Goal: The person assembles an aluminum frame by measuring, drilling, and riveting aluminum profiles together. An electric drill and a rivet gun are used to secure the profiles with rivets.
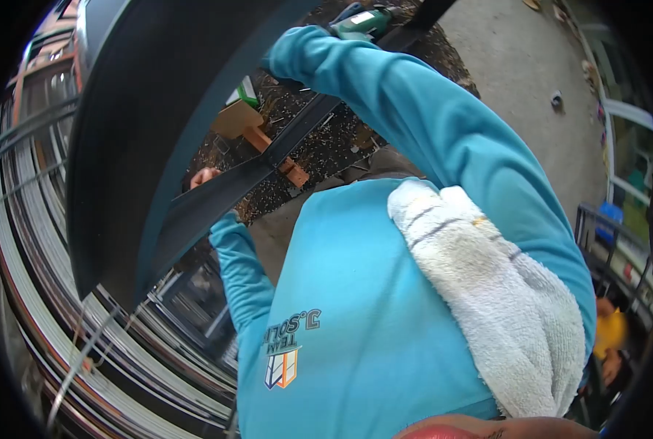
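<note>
A large black panel (143,132) fills the upper left of the head view, with narrower black bars (217,190) joined or crossing below it. The fingers of my left hand (206,176) curl at the edge of the lower black bar, and the bar hides the palm. My right arm, in a blue sleeve (429,110), reaches up to the panel's right edge, where its hand is hidden. An orange-brown wooden piece (257,137) lies under the bars near a tan board (236,119). Beyond the right sleeve is a green power tool (363,23).
Long metal profiles (41,278) are stacked along the left side. Debris litters the dark work surface (334,139). Concrete floor (517,58) shows at the upper right. Another person in yellow (609,331) is at the right edge. A white towel (487,285) hangs over my right shoulder.
</note>
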Action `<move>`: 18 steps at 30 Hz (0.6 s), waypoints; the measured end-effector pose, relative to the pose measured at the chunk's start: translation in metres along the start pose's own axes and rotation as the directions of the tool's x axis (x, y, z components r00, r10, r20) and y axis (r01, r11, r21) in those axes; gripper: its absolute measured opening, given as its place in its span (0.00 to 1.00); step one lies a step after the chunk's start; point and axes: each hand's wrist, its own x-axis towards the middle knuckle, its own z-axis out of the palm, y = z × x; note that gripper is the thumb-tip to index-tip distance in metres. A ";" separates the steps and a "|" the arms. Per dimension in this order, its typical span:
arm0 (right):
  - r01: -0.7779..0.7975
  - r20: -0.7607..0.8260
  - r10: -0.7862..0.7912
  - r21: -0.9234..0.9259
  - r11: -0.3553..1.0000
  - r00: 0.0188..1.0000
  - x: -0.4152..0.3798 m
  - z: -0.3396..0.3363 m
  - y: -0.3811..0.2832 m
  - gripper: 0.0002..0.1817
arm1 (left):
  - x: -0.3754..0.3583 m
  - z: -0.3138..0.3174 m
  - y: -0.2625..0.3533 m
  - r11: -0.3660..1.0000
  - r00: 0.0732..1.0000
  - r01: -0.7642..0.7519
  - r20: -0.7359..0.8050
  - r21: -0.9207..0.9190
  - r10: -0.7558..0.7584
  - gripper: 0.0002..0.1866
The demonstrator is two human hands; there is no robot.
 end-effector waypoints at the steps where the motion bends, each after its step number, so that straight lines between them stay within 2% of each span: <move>1: 0.045 -0.078 -0.051 -0.074 0.996 0.996 0.050 0.040 0.014 0.26 | -0.019 -0.001 -0.011 0.987 0.986 -0.145 -0.071 0.076 0.150 0.09; 3: 0.135 -0.039 -0.144 -0.165 0.977 0.989 0.073 0.066 0.021 0.28 | -0.057 -0.004 -0.024 0.883 0.884 -0.386 -0.166 0.265 0.436 0.10; 5: 0.241 0.211 -0.195 -0.219 0.945 0.958 0.035 0.043 0.024 0.29 | -0.090 0.019 0.024 0.943 0.877 -0.325 -0.352 0.072 0.329 0.13; 6: 0.399 0.134 -0.377 -0.239 0.885 0.916 0.004 0.037 0.046 0.29 | -0.101 0.031 0.055 0.951 0.864 -0.306 -0.431 -0.038 0.260 0.15; 8: 0.401 0.135 -0.382 -0.160 0.902 0.914 -0.064 -0.001 0.084 0.31 | -0.114 0.019 0.103 0.908 0.755 -0.415 -0.532 0.065 0.383 0.24; 9: 0.406 0.009 -0.422 -0.289 0.867 0.907 -0.088 -0.013 0.112 0.32 | -0.120 0.022 0.137 0.841 0.779 -0.541 -0.383 -0.010 0.496 0.28; 10: 0.308 -0.097 -0.385 -0.436 0.846 0.918 -0.103 -0.017 0.141 0.36 | -0.124 0.022 0.158 0.756 0.754 -0.646 -0.236 -0.103 0.612 0.32; 11: 0.181 -0.202 -0.343 -0.556 0.812 0.917 -0.119 -0.021 0.170 0.40 | -0.122 0.014 0.156 0.705 0.706 -0.705 -0.172 -0.079 0.687 0.34; 12: 0.052 -0.356 -0.362 -0.648 0.760 0.862 -0.124 -0.005 0.204 0.42 | -0.116 0.005 0.153 0.657 0.659 -0.752 -0.094 -0.060 0.746 0.37; 14: -0.008 -0.237 -0.117 -0.469 0.883 0.965 -0.122 -0.011 0.206 0.48 | -0.108 0.027 0.154 0.626 0.626 -0.780 0.044 0.028 0.778 0.40; 15: -0.064 -0.161 0.004 -0.372 0.926 0.987 -0.120 -0.011 0.205 0.52 | -0.105 0.061 0.170 0.637 0.646 -0.763 0.099 0.109 0.757 0.41; 17: -0.162 -0.171 0.123 -0.240 0.957 0.978 -0.103 -0.010 0.207 0.55 | -0.094 0.081 0.180 0.698 0.696 -0.711 0.231 0.085 0.680 0.41; 18: -0.235 -0.148 0.211 -0.168 0.958 0.966 -0.094 -0.014 0.205 0.58 | -0.082 0.078 0.182 0.750 0.709 -0.661 0.312 -0.018 0.632 0.40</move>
